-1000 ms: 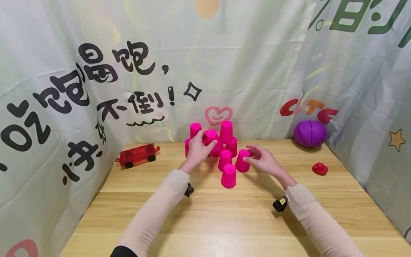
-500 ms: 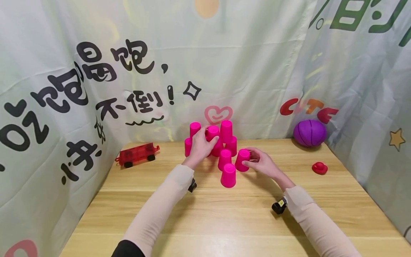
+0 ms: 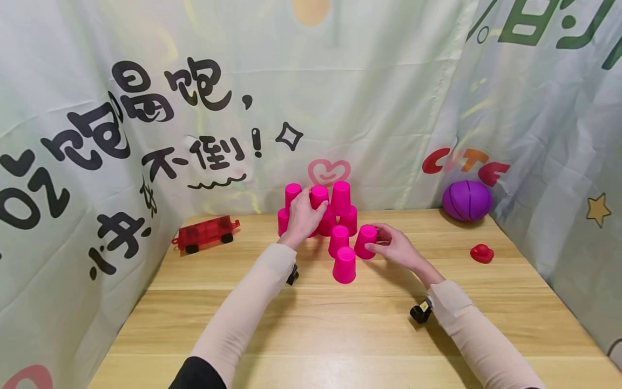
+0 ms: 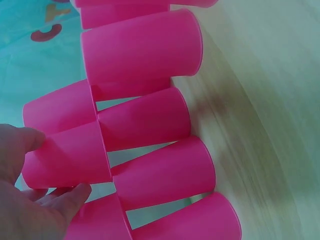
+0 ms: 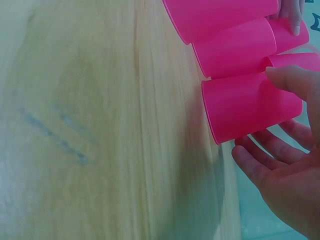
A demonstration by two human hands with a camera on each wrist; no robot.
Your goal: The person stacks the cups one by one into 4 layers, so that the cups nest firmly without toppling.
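Upside-down pink plastic cups stand grouped at the back middle of the wooden table (image 3: 311,319). My left hand (image 3: 303,216) holds an upper cup (image 3: 319,198) over the back row; in the left wrist view its thumb and fingers lie on either side of that cup (image 4: 70,155), whose rim meets the cups below. Another upper cup (image 3: 341,198) stands just right of it, and one more (image 3: 293,193) to the left. At front right, my right hand (image 3: 396,247) grips a cup (image 3: 365,241) between thumb and fingers. Two cups, a nearer one (image 3: 344,266) and a middle one (image 3: 338,241), stand left of it.
A red toy wagon (image 3: 206,235) sits at the back left. Toward the back right are a purple ball (image 3: 467,201) and a small red hat-shaped piece (image 3: 482,253). A printed cloth (image 3: 389,108) encloses the table behind and at the sides.
My left hand has shifted slightly back and right with its upper cup. The right hand's fingers, more spread before, have closed in around the front right cup.
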